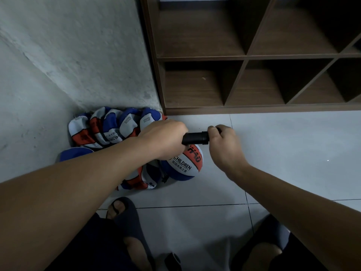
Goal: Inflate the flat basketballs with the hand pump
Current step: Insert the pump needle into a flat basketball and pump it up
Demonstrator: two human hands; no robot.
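Gripping the black hand pump (195, 138), the left hand (163, 138) curls its fingers round the barrel's left end, directly above the balls. To its left, a rough grey wall (68, 61) slants down to the floor and closes that side. A heap of flat basketballs (109, 127), crumpled in blue, white and red panels, is packed into the corner where wall meets floor, against the foot of the shelf unit. Just below the left hand sits a rounder basketball (185, 163) in the same colours, printed "CHILDREN", touching the heap on its left side; the pump's tip and where it meets the ball are hidden by the hand. The right hand (224, 145) closes on the pump's handle end, fingers wrapped so the handle itself barely shows. Behind both hands, a dark wooden shelf unit (246, 57) with open cubbies bounds the far edge. Rightward, pale floor tiles (293, 153) spread wide and bare. Near the bottom edge, two feet in dark sandals (127, 218) stand on the tiles.
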